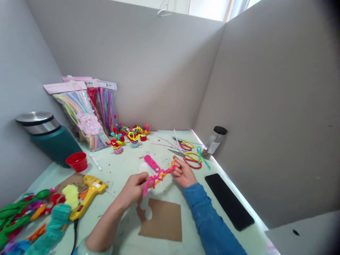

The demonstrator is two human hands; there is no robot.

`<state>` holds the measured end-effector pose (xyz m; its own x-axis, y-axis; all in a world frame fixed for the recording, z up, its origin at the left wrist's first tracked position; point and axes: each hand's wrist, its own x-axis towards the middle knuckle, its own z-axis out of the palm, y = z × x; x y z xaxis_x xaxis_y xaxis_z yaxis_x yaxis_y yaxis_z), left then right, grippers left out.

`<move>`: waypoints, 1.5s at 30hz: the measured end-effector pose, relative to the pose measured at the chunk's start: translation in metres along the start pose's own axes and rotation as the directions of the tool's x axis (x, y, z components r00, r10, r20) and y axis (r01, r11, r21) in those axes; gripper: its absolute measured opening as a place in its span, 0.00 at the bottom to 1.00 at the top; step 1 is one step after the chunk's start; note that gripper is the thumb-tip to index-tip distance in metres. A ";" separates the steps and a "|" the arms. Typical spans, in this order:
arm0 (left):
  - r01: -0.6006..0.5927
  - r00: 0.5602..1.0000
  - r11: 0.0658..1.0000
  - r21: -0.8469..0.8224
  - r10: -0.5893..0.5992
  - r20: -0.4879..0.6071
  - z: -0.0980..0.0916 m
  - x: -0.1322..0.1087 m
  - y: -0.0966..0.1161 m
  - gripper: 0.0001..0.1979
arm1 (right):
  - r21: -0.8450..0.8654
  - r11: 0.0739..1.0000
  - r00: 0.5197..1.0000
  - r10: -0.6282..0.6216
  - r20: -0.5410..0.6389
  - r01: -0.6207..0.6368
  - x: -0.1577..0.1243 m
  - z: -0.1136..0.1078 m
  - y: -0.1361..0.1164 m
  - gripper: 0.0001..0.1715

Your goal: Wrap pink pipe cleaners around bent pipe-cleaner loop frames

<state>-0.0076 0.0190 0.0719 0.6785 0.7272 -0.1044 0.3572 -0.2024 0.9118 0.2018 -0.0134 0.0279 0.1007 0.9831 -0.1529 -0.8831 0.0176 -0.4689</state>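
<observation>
A pink and orange twisted pipe cleaner strip (160, 175) stretches between my two hands above the table. My left hand (137, 187) pinches its lower left part, where a pink end hangs down. The fingers of my right hand (182, 171) are closed on its upper right end. Just behind the strip, a flat bright pink piece (152, 163) lies on the table. Below my hands rests a brown cardboard sheet (166, 219) with a rounded cutout at its left.
Left: yellow glue gun (89, 196), red cup (77, 162), teal bottle (57, 141), colourful pipe cleaner pieces (47, 226). Behind: bagged pipe cleaners (82, 113) and small decorated figures (118, 145). Right: scissors (191, 160), clear jar (212, 143), black phone-like slab (228, 202). Grey panels enclose the table.
</observation>
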 end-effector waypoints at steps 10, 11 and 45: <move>0.037 0.993 0.964 -0.264 -0.005 0.120 -0.019 -0.049 0.028 0.15 | -0.091 0.996 1.000 -0.009 0.027 0.011 -0.008 -0.014 -0.037 0.08; 0.014 0.996 0.966 -0.260 0.009 0.088 -0.024 -0.052 0.028 0.15 | -0.096 0.995 0.999 -0.017 0.036 0.021 -0.009 -0.011 -0.038 0.08; -0.209 0.853 0.868 -0.451 -0.064 -0.517 -0.057 0.032 0.022 0.16 | -0.125 0.965 0.969 -0.240 -0.055 0.232 -0.012 -0.027 -0.051 0.07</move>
<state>-0.0151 0.0753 0.1113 0.2240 0.9728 0.0584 -0.1208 -0.0317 0.9922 0.2578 -0.0312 0.0302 0.3346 0.9386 -0.0837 -0.7712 0.2217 -0.5968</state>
